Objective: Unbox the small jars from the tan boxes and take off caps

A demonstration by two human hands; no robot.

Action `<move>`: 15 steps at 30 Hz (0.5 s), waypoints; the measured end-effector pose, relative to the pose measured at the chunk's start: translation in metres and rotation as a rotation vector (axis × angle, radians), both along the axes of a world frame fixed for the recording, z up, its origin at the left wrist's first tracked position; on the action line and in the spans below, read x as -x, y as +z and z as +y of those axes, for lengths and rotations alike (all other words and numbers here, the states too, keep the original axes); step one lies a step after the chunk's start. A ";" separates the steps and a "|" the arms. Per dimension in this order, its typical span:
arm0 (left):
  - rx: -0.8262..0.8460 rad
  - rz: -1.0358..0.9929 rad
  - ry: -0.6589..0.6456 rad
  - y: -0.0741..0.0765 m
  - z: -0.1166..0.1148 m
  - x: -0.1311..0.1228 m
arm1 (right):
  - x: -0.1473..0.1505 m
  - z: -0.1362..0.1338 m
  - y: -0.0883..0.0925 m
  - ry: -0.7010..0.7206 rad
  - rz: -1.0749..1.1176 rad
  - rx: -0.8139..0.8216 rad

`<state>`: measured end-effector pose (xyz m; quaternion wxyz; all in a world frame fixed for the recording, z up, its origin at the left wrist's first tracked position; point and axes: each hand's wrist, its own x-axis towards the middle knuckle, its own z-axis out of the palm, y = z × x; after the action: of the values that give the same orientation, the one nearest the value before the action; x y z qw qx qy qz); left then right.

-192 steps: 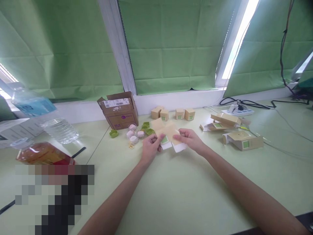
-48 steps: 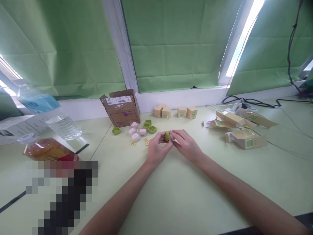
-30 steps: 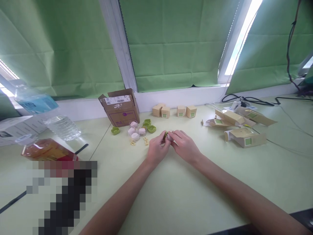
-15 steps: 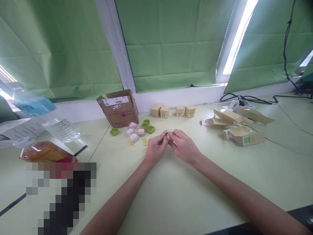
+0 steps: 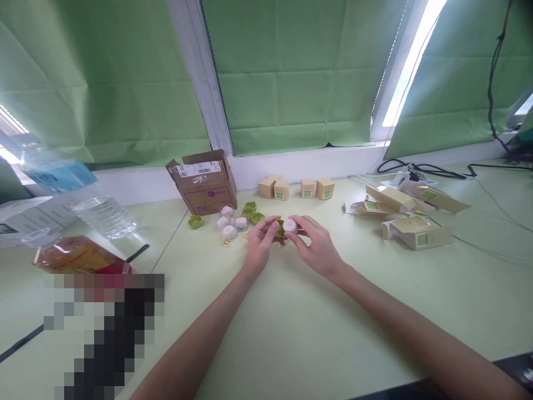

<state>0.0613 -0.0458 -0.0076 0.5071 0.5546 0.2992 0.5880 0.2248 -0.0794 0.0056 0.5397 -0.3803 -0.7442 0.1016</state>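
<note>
My left hand (image 5: 257,248) grips a small olive-green cup-like piece (image 5: 280,228) between thumb and fingers. Right beside it, a pale pink round piece (image 5: 290,226) is pinched in my right hand (image 5: 318,249). Both pieces are just above the table and seem to touch or nearly touch. To the left lie several pink pieces (image 5: 229,231) in what looks like clear plastic, with small yellow loops (image 5: 225,243) in front. More green pieces (image 5: 257,218) rest behind them, and one green piece (image 5: 195,221) lies farther left.
An open brown carton (image 5: 211,198) stands at the back, with several small tan boxes (image 5: 325,189) to its right. Opened tan packaging (image 5: 418,233) and black cables (image 5: 441,173) lie at right. A water bottle (image 5: 104,214) and a bottle of reddish drink (image 5: 79,255) are at left.
My hands were closed together around a small piece; they have parted slightly. The green piece now shows in my left hand and the pink piece faces up in my right.
</note>
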 end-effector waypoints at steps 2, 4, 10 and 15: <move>0.010 -0.034 0.057 -0.001 0.003 0.001 | -0.001 0.005 -0.004 -0.034 0.035 -0.017; 0.009 -0.059 0.132 -0.002 0.005 0.002 | -0.004 0.012 -0.009 -0.090 0.031 -0.047; -0.011 -0.057 0.262 -0.002 0.007 0.001 | -0.007 0.038 -0.028 -0.158 -0.124 -0.037; 0.004 -0.060 0.252 -0.003 0.008 0.001 | -0.002 0.040 -0.034 -0.155 -0.169 0.055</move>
<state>0.0607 -0.0381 -0.0102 0.4389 0.4937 0.3525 0.6628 0.2264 -0.0396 -0.0286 0.4707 -0.4585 -0.7523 0.0476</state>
